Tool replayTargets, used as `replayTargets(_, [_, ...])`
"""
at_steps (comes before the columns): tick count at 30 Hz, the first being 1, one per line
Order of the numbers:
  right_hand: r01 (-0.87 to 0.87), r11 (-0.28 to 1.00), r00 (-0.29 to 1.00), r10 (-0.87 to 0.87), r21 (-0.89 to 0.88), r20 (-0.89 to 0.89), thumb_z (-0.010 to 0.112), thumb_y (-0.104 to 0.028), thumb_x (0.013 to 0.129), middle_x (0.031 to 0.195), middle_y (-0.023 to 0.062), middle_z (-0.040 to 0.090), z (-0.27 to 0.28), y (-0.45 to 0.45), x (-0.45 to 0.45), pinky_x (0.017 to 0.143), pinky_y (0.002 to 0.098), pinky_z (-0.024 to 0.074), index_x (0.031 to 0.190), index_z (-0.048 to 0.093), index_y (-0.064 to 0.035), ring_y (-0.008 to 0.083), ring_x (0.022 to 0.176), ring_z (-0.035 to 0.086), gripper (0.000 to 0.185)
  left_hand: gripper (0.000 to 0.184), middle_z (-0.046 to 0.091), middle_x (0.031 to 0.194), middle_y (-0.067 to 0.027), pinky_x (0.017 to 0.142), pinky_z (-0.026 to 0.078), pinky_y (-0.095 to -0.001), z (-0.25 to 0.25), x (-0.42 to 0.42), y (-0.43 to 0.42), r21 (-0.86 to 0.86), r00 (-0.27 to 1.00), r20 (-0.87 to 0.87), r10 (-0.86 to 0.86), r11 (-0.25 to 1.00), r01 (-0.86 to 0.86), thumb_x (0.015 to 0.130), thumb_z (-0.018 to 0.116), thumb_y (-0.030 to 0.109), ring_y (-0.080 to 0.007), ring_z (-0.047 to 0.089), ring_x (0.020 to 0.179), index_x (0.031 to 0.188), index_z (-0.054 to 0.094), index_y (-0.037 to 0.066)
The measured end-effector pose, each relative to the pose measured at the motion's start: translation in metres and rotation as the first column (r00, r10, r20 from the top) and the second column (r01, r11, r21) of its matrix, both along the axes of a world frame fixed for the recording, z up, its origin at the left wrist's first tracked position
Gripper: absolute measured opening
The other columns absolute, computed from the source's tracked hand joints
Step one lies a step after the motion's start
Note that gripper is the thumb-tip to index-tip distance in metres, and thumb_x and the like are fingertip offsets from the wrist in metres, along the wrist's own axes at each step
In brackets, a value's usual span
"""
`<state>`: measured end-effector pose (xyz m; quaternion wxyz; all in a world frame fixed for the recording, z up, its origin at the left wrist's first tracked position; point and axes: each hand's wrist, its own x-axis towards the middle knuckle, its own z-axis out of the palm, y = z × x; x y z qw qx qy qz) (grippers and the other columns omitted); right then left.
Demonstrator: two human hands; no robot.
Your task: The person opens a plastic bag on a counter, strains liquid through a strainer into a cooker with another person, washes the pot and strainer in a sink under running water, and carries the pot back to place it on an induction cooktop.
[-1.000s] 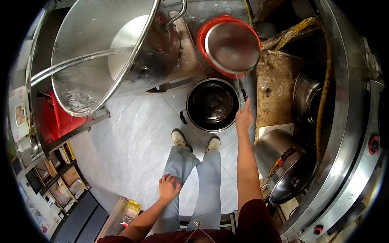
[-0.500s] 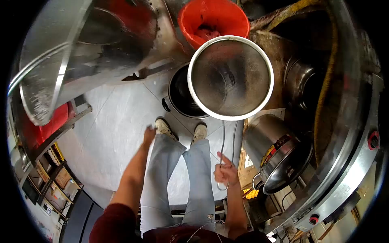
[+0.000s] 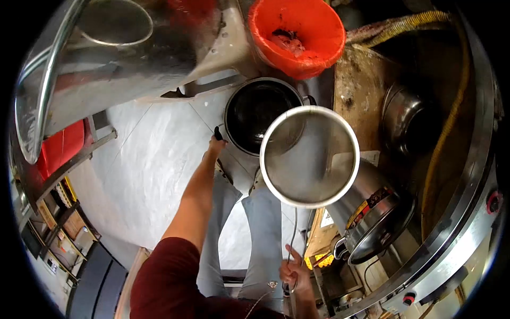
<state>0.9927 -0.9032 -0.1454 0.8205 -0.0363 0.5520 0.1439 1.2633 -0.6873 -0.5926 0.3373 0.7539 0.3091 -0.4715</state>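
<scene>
The round mesh strainer [image 3: 311, 159] hangs above the floor [image 3: 149, 175] with its pale rim toward the camera, its upper left part overlapping the dark pot [image 3: 260, 111] in this view, so that the pot's edge shows faintly through the mesh. Its long wire handle runs down toward the person's body, where the right hand [image 3: 296, 276] grips it near the end, fingers curled round the wire and one finger stretched out along it. The pot sits on the grey tiles near the feet, black inside with a glossy patch on its bottom. The left hand [image 3: 217, 144], arm stretched forward, touches the pot's left black handle [image 3: 218, 133]; whether the fingers are closed round that handle is too small to tell. Just beyond the pot stands a red bucket [image 3: 308, 66] with some dark and pinkish matter inside. To the right of the bucket lies a stained brown board [image 3: 361, 80], with a shiny metal pot [image 3: 396, 119] in shadow beside it and a yellow hose [image 3: 451, 122] curving past. Nearer, to the right of the strainer, is a tall steel pot [image 3: 364, 194] with a glossy dark top. A large metal vessel [image 3: 133, 74] fills the upper left, blurred in places.
</scene>
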Motion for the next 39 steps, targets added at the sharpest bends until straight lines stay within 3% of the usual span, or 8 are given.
replayTargets(4, [0.053, 0.998, 0.996, -0.051, 0.027, -0.073, 0.052, -0.003, 0.078, 0.059, 0.0063, 0.04, 0.023, 0.006, -0.042, 0.039, 0.0254, 0.0307, 0.133, 0.031, -0.0099, 0.0112, 0.043, 0.034, 0.059, 0.047, 0.055, 0.083, -0.01, 0.071, 0.041, -0.0365, 0.035, 0.009, -0.02, -0.153, 0.958, 0.013, 0.287, 0.947, -0.281, 0.072, 0.061, 0.021, -0.0216, 0.052, 0.079, 0.112, 0.044, 0.004])
replayTargets(7, [0.054, 0.998, 0.997, -0.053, 0.019, -0.057, 0.05, -0.005, 0.079, 0.059, 0.0066, 0.04, 0.035, 0.013, -0.064, 0.039, 0.0256, 0.0301, 0.133, 0.03, -0.0096, 0.011, 0.043, 0.033, 0.058, 0.025, 0.055, 0.077, -0.0077, 0.064, 0.042, -0.0295, -0.003, -0.014, 0.003, -0.424, 0.968, 0.25, 0.028, 0.902, 0.083, 0.07, 0.059, 0.016, -0.0175, 0.053, 0.072, 0.091, 0.053, 0.003])
replayTargets(9, [0.021, 0.999, 0.991, -0.018, 0.028, -0.129, 0.05, -0.004, 0.079, 0.058, 0.0065, 0.04, 0.046, 0.014, -0.064, 0.038, 0.0254, 0.0293, 0.133, 0.03, -0.0096, 0.011, 0.042, 0.033, 0.057, 0.017, 0.054, 0.071, -0.0047, 0.065, 0.041, -0.0293, 0.045, -0.008, -0.016, -0.358, 0.988, -0.017, 0.152, 0.922, -0.148, 0.072, 0.057, 0.017, -0.0136, 0.051, 0.069, 0.083, 0.053, 0.005])
replayTargets(15, [-0.124, 0.992, 0.973, 0.124, 0.009, -0.195, 0.047, -0.003, 0.077, 0.055, 0.0056, 0.038, 0.094, 0.008, -0.067, 0.037, 0.025, 0.0286, 0.131, 0.033, -0.01, 0.0115, 0.04, 0.032, 0.056, 0.012, 0.046, 0.061, -0.0016, 0.05, 0.038, -0.0257, 0.154, -0.027, -0.062, -0.536, 0.674, 0.016, 0.739, 0.575, -0.618, 0.078, 0.05, 0.018, -0.012, 0.042, 0.05, 0.076, 0.051, 0.006])
replayTargets(21, [-0.341, 0.939, 0.925, 0.328, -0.043, -0.191, 0.045, -0.004, 0.072, 0.05, 0.0025, 0.034, 0.131, -0.01, -0.078, 0.035, 0.0236, 0.0253, 0.126, 0.037, -0.0119, 0.0111, 0.036, 0.031, 0.056, 0.008, 0.043, 0.054, -0.001, 0.04, 0.033, -0.0244, 0.258, -0.019, -0.015, -0.481, 0.463, 0.193, 0.865, 0.495, -0.724, 0.073, 0.05, 0.011, -0.0115, 0.04, 0.044, 0.07, 0.043, 0.008])
replayTargets(24, [-0.399, 0.914, 0.912, 0.388, -0.069, -0.134, 0.044, -0.004, 0.072, 0.049, 0.0007, 0.034, 0.145, -0.019, -0.075, 0.032, 0.0238, 0.0237, 0.125, 0.039, -0.0124, 0.0102, 0.035, 0.031, 0.053, 0.016, 0.034, 0.047, 0.001, 0.035, 0.024, -0.0252, 0.325, -0.029, 0.062, -0.432, 0.28, 0.213, 0.936, 0.347, -0.833, 0.07, 0.047, 0.002, -0.009, 0.029, 0.036, 0.062, 0.036, 0.01])
replayTargets(33, [-0.765, 0.63, 0.642, 0.762, -0.138, -0.083, 0.044, -0.009, 0.076, 0.052, 0.0019, 0.037, 0.192, -0.024, 0.016, 0.034, 0.0244, 0.0257, 0.127, 0.035, -0.0157, 0.0114, 0.038, 0.031, 0.053, 0.016, 0.024, 0.044, 0.0076, 0.036, 0.017, -0.0219, 0.651, -0.106, 0.288, -0.836, -0.009, 0.073, 0.997, 0.057, -0.545, 0.074, 0.044, 0.008, -0.0048, 0.019, 0.034, 0.061, 0.038, 0.017])
replayTargets(39, [-0.847, 0.481, 0.475, 0.876, -0.225, 0.087, 0.042, -0.006, 0.076, 0.053, 0.0036, 0.039, 0.187, 0.04, 0.116, 0.036, 0.0265, 0.0264, 0.127, 0.034, -0.0137, 0.0133, 0.039, 0.034, 0.051, 0.027, 0.026, 0.045, 0.0071, 0.03, 0.014, -0.0192, 0.838, -0.088, 0.367, -0.865, -0.283, 0.275, 0.919, 0.108, -0.49, 0.087, 0.049, 0.024, -0.0032, 0.021, 0.035, 0.064, 0.038, 0.014])
